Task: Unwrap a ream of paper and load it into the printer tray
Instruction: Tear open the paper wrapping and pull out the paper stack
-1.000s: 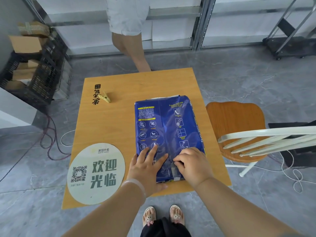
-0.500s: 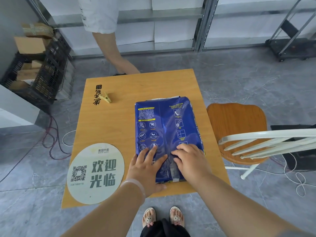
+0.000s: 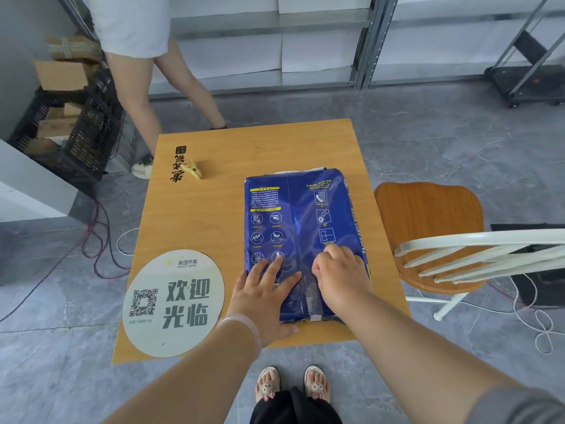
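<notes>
Crate (image 3: 76,139): black, seen at far left on the floor, with cardboard boxes stacked in and on it.
Bystander (image 3: 143,65): a standing person behind the table; the legs are placed differently from half a second ago, so walking past is judged.
Clip (image 3: 193,170): yellow, lying on the table's far left beside printed black characters that cannot be read with confidence.
Sign (image 3: 174,301): round and white, at the table's near left; "美团外卖" and "欢迎光临" are read, with a QR code.
Table (image 3: 214,215): wooden, bearing everything.
Left hand (image 3: 264,293): laid flat, fingers spread, pressed on the ream's near left; nothing is gripped. Its place is unchanged over the last second.
Ream (image 3: 301,228): blue wrapper, lying flat right of the table's centre, still sealed down its centre seam; "Trouble-Free use" is legible, the side lettering only partly.
Right hand (image 3: 337,272): fingers curled at the seam; a second ago it was lower on the flap. Whether wrapper is pinched cannot be told.
Meaning: opening is judged barely begun, the seam being probed.
Chair (image 3: 428,234): at right, wooden seat, white back.
Printer: not seen.
</notes>
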`<state>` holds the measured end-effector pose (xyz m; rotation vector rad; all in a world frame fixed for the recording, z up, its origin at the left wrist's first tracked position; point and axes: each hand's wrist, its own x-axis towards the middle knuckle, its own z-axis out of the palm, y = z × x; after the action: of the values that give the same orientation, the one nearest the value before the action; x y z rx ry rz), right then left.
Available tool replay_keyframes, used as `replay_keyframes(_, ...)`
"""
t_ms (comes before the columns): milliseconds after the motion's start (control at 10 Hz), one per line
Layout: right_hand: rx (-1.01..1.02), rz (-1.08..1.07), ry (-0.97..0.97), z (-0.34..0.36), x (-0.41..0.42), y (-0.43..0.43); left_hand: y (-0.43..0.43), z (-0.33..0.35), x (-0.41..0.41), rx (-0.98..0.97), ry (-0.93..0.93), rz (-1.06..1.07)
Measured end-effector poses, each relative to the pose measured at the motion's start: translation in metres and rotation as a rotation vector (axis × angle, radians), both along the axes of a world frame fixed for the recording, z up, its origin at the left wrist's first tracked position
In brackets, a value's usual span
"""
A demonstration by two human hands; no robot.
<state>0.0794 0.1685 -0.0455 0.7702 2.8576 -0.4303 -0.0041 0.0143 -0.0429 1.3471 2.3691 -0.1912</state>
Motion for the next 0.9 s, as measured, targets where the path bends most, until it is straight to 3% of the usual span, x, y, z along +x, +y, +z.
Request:
replay_keyframes(400, -0.048, 0.15, 0.06, 0.0, 0.033, -0.005, 0.003, 0.006, 0.0, -0.034, 0.002, -0.008)
replay_keyframes(600, -0.185, 0.024, 0.106, 0.011, 0.03, -0.004, 0.002, 0.005, 0.001, -0.035, 0.004, -0.007)
replay_keyframes(900, -0.095, 0.0, 0.035, 0.016, 0.01, -0.005, 0.003, 0.005, 0.001, -0.036, 0.008, -0.003)
